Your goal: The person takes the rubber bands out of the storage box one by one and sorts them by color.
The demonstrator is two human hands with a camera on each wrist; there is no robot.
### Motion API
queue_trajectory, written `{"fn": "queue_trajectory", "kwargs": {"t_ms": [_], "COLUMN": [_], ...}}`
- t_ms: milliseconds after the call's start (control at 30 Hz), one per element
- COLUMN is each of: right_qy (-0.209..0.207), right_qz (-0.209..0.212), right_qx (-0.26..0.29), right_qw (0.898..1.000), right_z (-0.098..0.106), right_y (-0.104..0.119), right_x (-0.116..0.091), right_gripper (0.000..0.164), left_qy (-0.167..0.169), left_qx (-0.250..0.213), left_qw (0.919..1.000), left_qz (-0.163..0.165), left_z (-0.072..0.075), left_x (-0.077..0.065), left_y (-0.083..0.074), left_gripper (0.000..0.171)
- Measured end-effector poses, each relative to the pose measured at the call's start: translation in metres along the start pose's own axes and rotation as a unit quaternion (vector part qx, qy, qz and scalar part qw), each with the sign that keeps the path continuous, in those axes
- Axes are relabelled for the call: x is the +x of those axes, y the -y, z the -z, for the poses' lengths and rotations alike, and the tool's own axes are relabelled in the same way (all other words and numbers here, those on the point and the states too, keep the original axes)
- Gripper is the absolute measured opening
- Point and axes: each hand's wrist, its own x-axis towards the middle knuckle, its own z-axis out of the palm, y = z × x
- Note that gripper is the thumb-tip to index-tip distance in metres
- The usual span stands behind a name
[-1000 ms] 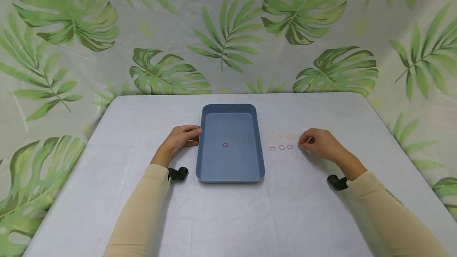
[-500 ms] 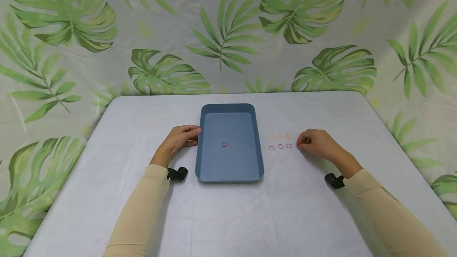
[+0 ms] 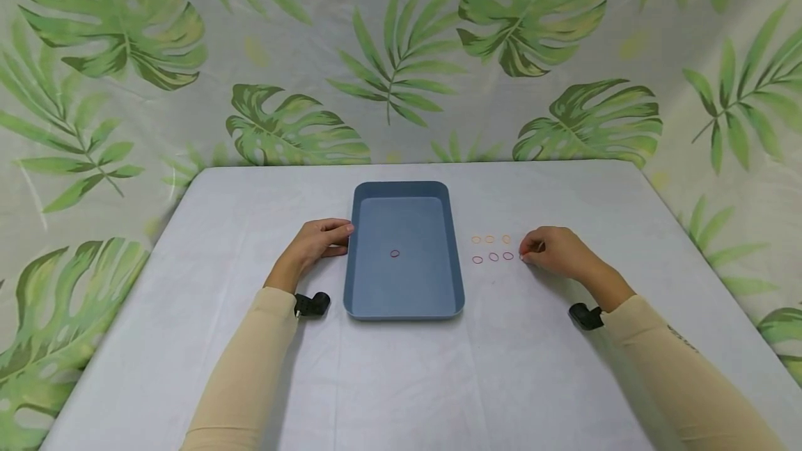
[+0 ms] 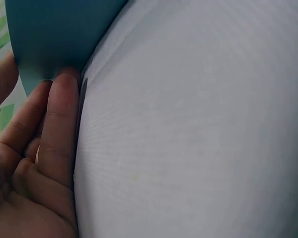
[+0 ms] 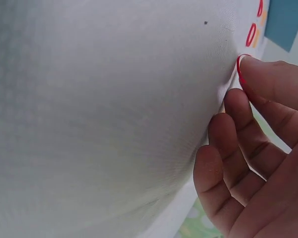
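Observation:
My left hand (image 3: 317, 242) rests at the left side of the blue tray (image 3: 406, 301). In the left wrist view its fingertips touch the tray's outer wall (image 4: 49, 34), with the thumb by the rim. A dark red rubber band (image 3: 395, 253) lies inside the tray. Right of the tray, my right hand (image 3: 554, 250) pinches a red rubber band (image 5: 240, 67) low over the white cloth, at the end of a row. That row holds red bands (image 3: 493, 257), and a row of orange bands (image 3: 490, 239) lies just behind it. My fingers partly hide the pinched band.
A white cloth (image 3: 401, 381) covers the table. Behind it hangs a leaf-patterned sheet (image 3: 401, 54). Black wrist cameras (image 3: 313, 305) sit at both cuffs.
My right hand has shifted slightly left and down toward the red row, with the band between its fingertips. The left hand and the tray have kept their places.

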Motion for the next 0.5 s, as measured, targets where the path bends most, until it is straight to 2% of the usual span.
{"fn": "queue_trajectory", "kwargs": {"t_ms": [200,500], "right_qy": [0.003,0.005], "right_qz": [0.0,0.006], "right_qx": [-0.002,-0.001], "right_qw": [1.0,1.0], "right_z": [0.0004,0.0029], "right_y": [0.0006,0.003], "right_x": [-0.0005,-0.0019], "right_gripper": [0.003,0.01], "left_qy": [-0.002,-0.003], "left_qx": [-0.002,0.002], "left_qw": [1.0,1.0], "left_qz": [0.0,-0.001], "left_z": [-0.0013,-0.0013], "left_x": [-0.0017,-0.0023], "left_y": [-0.0019,-0.001], "left_gripper": [0.048,0.048]}}
